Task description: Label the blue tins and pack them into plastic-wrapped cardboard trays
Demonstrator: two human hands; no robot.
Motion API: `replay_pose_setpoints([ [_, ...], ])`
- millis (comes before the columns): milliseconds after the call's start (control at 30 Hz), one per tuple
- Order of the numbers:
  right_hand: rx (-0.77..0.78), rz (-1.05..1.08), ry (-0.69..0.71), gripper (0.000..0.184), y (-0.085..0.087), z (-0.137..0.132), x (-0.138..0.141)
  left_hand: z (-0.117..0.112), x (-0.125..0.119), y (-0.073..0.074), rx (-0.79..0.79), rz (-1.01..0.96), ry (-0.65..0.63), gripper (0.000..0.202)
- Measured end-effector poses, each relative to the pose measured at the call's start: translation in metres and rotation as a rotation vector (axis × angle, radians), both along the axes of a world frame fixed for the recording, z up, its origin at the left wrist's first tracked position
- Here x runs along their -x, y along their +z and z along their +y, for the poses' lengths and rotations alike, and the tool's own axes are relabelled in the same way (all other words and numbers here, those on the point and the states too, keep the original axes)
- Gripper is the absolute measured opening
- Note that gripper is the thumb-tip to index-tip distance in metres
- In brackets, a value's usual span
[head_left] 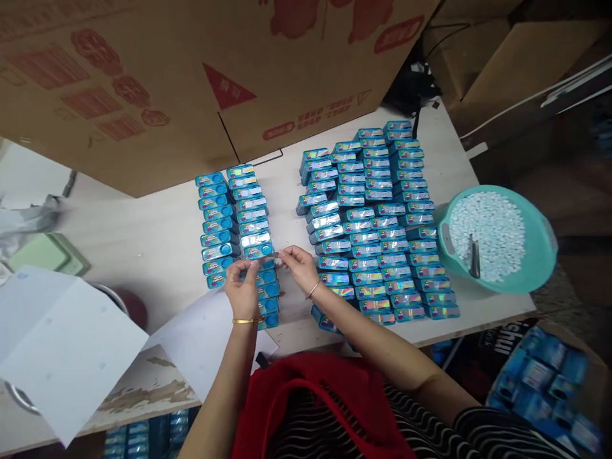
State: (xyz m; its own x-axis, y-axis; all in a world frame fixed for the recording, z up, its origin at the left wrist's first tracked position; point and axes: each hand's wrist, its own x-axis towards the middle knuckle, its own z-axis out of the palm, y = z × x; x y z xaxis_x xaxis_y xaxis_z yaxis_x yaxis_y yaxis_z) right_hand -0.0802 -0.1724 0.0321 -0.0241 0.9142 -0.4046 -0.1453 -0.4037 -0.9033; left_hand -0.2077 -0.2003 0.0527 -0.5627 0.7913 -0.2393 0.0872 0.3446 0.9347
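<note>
Fingers (287, 255) of the right hand (300, 266) pinch one end of a thin grey strip (270, 255), held level just above the near part of a double row of blue boxes (233, 217). The left hand (243, 287) curls over that row beside the strip's other end, and whether it grips anything cannot be told. A bigger block of boxes (377, 217) lies right of the hands, with shiny multicolour labels too small to read. At the table's (157, 236) right edge sits a teal basin (540, 223) of small white pieces (497, 229) with a dark tool (473, 256) lying in it. A cardboard carton (143, 83) carries red print – upside down, blurred, unreadable. White paper sheets (62, 344) lie at the left.
</note>
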Motion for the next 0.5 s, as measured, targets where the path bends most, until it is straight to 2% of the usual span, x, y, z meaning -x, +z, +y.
replay_pose_setpoints([
  [67, -0.021, -0.067, -0.041, 0.042, -0.001, 0.007, -0.002, 0.008, -0.002, -0.002, 0.020, -0.078, 0.035, 0.019],
  [167, 0.001, -0.166, -0.113, 0.048, 0.000, 0.014, -0.004, 0.019, -0.006, 0.006, 0.024, -0.256, 0.090, 0.022],
  [233, 0.060, -0.154, -0.082, 0.053, 0.000, 0.015, -0.003, 0.024, -0.008, 0.011, 0.031, -0.355, 0.113, 0.023],
  [300, 0.094, -0.069, -0.016, 0.052, -0.004, 0.013, 0.001, 0.026, -0.008, 0.010, 0.058, -0.387, 0.120, 0.024],
  [400, 0.063, -0.006, -0.005, 0.043, -0.017, 0.011, 0.007, 0.027, -0.003, -0.003, 0.110, -0.257, 0.089, 0.021],
  [500, 0.012, -0.114, -0.026, 0.037, -0.030, 0.013, 0.009, 0.030, 0.003, -0.018, 0.096, 0.062, 0.005, 0.016],
])
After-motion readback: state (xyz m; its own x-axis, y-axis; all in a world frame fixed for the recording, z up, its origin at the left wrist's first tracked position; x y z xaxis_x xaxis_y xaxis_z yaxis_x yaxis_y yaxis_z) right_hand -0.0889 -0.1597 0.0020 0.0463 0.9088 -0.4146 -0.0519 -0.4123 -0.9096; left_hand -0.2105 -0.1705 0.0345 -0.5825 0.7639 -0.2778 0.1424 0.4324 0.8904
